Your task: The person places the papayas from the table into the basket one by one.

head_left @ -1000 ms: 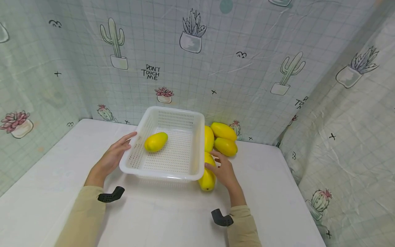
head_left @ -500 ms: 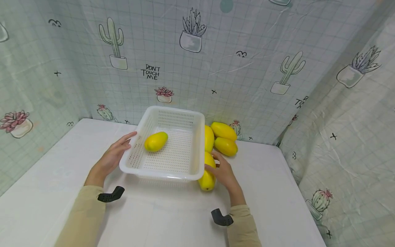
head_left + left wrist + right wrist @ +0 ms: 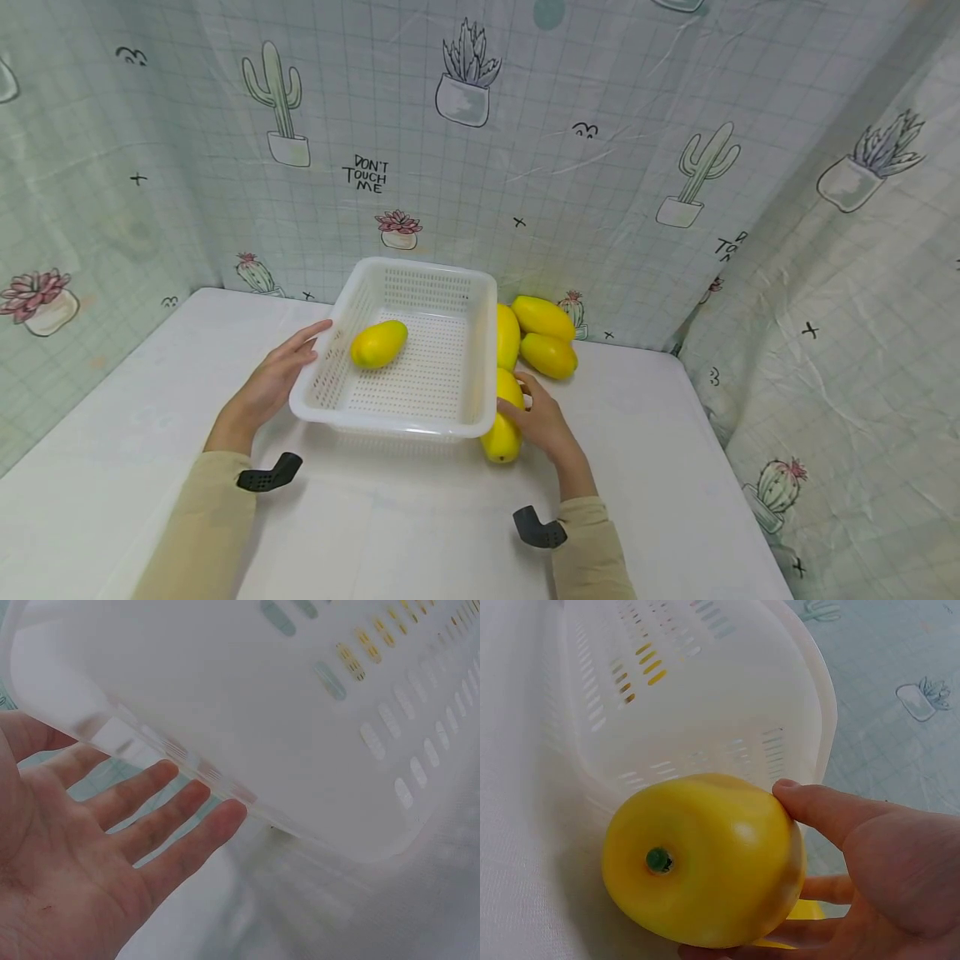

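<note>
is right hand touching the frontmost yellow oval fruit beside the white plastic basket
Touching: the right wrist view shows the right hand gripping the yellow oval fruit, thumb against its side.

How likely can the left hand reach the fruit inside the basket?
Probably yes: the left hand is at the basket, whose open top leaves the yellow fruit uncovered; the hand need only clear the rim.

Along the far edge of the white table (image 3: 405, 533) hangs a cactus-print curtain (image 3: 540, 179). Black lettering (image 3: 367, 175) there reads "DON'T TOUCH ME".
</note>
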Tool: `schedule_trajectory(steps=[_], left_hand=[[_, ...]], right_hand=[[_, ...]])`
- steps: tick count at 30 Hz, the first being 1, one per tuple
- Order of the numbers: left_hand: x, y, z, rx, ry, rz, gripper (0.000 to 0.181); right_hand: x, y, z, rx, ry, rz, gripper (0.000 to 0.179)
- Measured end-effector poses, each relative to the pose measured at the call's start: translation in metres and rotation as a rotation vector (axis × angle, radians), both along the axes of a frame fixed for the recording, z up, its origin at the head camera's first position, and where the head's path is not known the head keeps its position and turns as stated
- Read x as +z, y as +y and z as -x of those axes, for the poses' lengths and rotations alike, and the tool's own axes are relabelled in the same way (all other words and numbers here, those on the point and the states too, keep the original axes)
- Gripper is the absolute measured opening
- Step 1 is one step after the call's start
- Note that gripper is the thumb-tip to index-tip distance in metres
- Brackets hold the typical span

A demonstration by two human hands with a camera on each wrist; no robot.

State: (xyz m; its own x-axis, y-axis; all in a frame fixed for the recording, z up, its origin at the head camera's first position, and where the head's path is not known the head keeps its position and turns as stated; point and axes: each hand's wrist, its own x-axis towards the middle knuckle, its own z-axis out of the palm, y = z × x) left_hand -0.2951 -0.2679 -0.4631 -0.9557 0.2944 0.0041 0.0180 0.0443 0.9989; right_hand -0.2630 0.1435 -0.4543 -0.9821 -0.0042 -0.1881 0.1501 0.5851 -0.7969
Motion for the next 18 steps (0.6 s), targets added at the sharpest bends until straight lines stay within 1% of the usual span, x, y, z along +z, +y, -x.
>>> schedule_trajectory(steps=[6, 13, 18], left_hand=[[-0.0024, -0.0012, 0.0007, 0.010, 0.002, 0.009, 0.053], [-0.0034, -0.0005, 0.0014, 0.040, -0.019, 0.008, 0.052], [-0.0027, -0.0010, 0.0015, 0.034, -0.011, 0.012, 0.052]], right_hand=[[0.0009, 0.0002, -0.0015, 0.004, 0.005, 0.008, 0.068], [0.0007, 0.0009, -0.0019, -0.001, 0.006, 0.011, 0.066], [0.0001, 0.0020, -0.0012, -0.005, 0.004, 0.006, 0.067]])
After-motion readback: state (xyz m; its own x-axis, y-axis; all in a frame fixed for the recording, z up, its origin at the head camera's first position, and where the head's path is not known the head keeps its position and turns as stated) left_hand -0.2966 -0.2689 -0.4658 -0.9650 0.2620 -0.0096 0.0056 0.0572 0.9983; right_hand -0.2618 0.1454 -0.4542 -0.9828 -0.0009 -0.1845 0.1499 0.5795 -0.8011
